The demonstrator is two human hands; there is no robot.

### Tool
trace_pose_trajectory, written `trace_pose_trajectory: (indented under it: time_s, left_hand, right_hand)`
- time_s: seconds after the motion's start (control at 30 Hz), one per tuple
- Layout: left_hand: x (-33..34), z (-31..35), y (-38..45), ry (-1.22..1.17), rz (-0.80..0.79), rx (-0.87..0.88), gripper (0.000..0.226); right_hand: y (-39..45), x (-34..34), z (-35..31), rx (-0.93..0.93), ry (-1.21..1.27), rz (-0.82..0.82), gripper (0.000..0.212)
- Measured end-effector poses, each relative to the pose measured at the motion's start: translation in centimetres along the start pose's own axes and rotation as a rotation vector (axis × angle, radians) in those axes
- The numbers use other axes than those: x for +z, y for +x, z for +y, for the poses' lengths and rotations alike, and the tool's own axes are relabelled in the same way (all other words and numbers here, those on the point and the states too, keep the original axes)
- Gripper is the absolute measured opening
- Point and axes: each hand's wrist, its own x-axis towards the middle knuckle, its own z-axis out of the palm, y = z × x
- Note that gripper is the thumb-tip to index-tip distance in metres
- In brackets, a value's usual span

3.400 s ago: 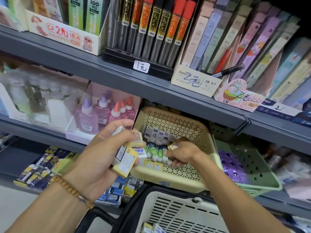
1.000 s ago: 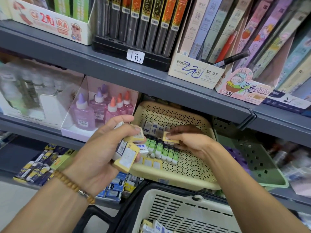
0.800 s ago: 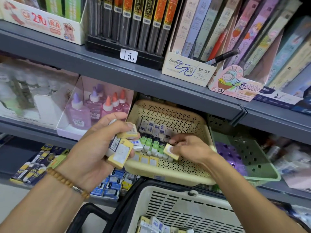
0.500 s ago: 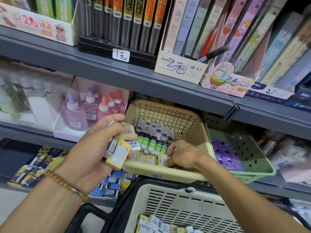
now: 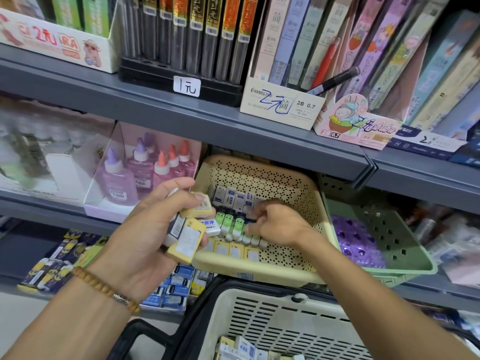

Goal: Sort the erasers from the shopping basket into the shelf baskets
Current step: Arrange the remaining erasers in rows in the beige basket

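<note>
Erasers (image 5: 191, 228) are held as a small stack in the left hand (image 5: 145, 237), gripped between the thumb on top and the curled fingers beneath — yellow-sleeved ones outermost, a white-and-blue one between them. The stack is kept just left of, and slightly over, the front left corner of the beige shelf basket (image 5: 293, 183), whose rim is crossed by the fingertips. A wooden bead bracelet (image 5: 104, 289) is worn on that wrist. Farther left, bottles of purple and pink glue (image 5: 122, 178) are stood in a display box on the same shelf.

Inside the beige basket three rows are laid out: white-and-blue erasers (image 5: 233, 200) at the back, green-and-white erasers (image 5: 228, 224) in the middle, yellow-sleeved erasers (image 5: 231, 249) along the front wall. The right hand (image 5: 275, 226) is lowered into this basket with its fingers curled down onto the right end of the green-and-white row; whether one eraser is pinched there cannot be told, since the fingertips are hidden by the knuckles.

To the right, touching the beige basket's side, a green shelf basket (image 5: 405, 245) with purple items in it is seen. Below the hands, the cream shopping basket (image 5: 280, 323) with its black handle is held close to the shelf, and more loose erasers (image 5: 241, 348) are left lying in its bottom.
</note>
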Motion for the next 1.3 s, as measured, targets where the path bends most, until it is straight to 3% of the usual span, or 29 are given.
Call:
trace_pose_trajectory:
  time_s: [0.1, 0.23, 0.33, 0.43, 0.53, 0.7, 0.8, 0.93, 1.0, 1.13, 1.3]
  left_hand:
    - [0.0, 0.1, -0.1, -0.011, -0.012, -0.006, 0.036]
    - [0.3, 0.1, -0.2, -0.048, -0.03, -0.02, 0.044]
    - [0.4, 0.1, -0.3, -0.117, -0.057, -0.038, 0.048]
    - [0.7, -0.1, -0.2, -0.194, -0.076, -0.034, 0.045]
    - [1.1, -0.5, -0.2, -0.238, -0.084, -0.057, 0.045]
    - [1.9, -1.1, -0.1, -0.295, -0.029, -0.138, 0.044]
    - [1.7, -0.8, 0.2, -0.347, 0.009, -0.168, 0.048]
    - [1.1, -0.4, 0.2, -0.247, 0.035, -0.098, 0.053]
    - [0.8, -0.3, 0.2, -0.215, 0.029, -0.087, 0.054]
    - [0.6, 0.1, 0.3, -0.243, 0.012, -0.116, 0.067]
    - [0.7, 0.5, 0.4, -0.303, -0.055, -0.149, 0.059]
  right_hand:
    - [0.7, 0.9, -0.9, -0.032, -0.014, -0.027, 0.034]
    - [0.9, 1.1, -0.9, -0.047, -0.022, 0.046, 0.025]
    - [-0.5, 0.6, -1.2, -0.108, 0.301, 0.109, 0.016]
    - [-2.8, -0.1, -2.0, -0.179, 0.794, -0.058, 0.025]
    - [-4.4, -0.1, -2.8, -0.254, 0.885, -0.229, 0.019]
    - [-4.2, 0.0, -2.6, -0.15, 0.996, -0.266, 0.017]
    - [-3.6, -0.9, -0.9, -0.054, 1.008, -0.214, 0.017]
    - [-1.3, -2.1, 1.8, 0.078, 0.857, 0.092, 0.011]
    - [0.4, -2.2, 2.4, 0.125, 0.772, 0.204, 0.02]
    - [3.7, -2.3, 2.5, 0.213, 0.474, 0.233, 0.034]
    - [6.0, -1.9, 2.2, 0.193, 0.344, 0.181, 0.022]
